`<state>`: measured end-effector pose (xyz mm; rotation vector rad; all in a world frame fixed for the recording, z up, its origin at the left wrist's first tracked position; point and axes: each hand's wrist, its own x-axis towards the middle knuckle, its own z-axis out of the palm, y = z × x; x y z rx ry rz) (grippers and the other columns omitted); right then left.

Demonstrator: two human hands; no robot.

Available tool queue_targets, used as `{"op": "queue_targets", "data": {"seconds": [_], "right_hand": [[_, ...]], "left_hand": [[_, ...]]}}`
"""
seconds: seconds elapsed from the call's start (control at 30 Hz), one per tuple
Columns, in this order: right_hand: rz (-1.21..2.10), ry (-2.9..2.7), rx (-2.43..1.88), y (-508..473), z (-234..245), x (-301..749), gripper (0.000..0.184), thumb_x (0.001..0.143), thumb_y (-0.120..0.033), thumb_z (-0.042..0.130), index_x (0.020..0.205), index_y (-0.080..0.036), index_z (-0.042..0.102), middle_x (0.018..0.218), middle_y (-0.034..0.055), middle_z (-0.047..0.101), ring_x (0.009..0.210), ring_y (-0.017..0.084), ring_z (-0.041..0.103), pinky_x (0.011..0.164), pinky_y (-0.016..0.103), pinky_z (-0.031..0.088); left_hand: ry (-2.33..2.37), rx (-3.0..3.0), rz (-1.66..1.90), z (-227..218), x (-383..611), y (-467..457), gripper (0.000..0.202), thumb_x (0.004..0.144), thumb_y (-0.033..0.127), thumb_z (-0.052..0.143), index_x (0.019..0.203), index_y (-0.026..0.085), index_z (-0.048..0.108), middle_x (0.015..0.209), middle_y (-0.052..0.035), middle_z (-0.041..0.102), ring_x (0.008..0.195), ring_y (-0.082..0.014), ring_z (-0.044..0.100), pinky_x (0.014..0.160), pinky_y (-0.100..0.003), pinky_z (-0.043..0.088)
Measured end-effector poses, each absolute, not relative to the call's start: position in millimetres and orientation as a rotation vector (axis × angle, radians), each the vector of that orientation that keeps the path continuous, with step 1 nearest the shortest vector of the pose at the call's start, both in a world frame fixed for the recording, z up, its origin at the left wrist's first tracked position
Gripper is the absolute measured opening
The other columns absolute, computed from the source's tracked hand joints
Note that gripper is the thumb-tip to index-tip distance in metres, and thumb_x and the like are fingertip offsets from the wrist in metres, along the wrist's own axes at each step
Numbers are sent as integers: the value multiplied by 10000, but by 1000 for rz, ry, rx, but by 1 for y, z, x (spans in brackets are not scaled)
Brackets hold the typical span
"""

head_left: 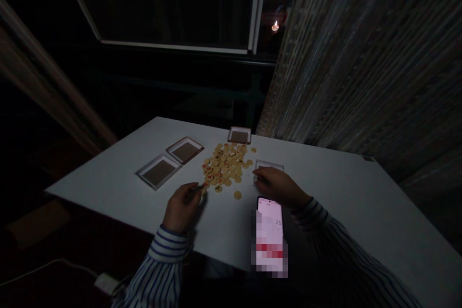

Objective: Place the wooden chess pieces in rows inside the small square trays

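A loose heap of round wooden pieces (225, 163) lies mid-table, many with red or dark markings. My left hand (182, 207) is at the near left edge of this heap. Its thumb and index finger are apart, their tips beside a piece (204, 193) at the heap's edge. To the right of the heap, my right hand (279, 186) is over the near side of a shallow open box (270, 163) and partly covers it. The right fingers are curled together, pointing left; whatever is between them is hidden.
Two shallow open boxes, a nearer one (159, 172) and a farther one (185, 149), lie left of the heap. Another box (239, 135) stands behind it. A lit phone (270, 221) lies below my right hand on the white table (119, 173). String curtains (342, 57) hang behind.
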<state>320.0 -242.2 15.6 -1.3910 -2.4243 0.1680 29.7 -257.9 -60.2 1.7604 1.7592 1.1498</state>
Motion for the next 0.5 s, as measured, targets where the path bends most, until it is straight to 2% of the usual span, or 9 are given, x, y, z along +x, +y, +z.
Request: {"op": "queue_targets", "data": {"seconds": [0.23, 0.5], "right_hand": [[185, -2632, -1285, -234, 5, 283, 321, 847, -269, 443, 1108, -132, 570, 1096, 108, 616, 1015, 213, 542, 871, 357, 401], [188, -2781, -1308, -224, 6, 244, 305, 840, -264, 456, 1092, -146, 582, 1073, 109, 618, 1008, 221, 545, 850, 346, 407]], "left_hand": [[1782, 1882, 1131, -69, 21, -258, 382, 762, 449, 513, 993, 164, 621, 983, -109, 663, 918, -225, 617, 831, -371, 491], [1809, 2056, 1001, -72, 22, -257, 344, 788, 383, 498, 1033, 172, 613, 996, -92, 662, 950, -229, 592, 860, -389, 467]]}}
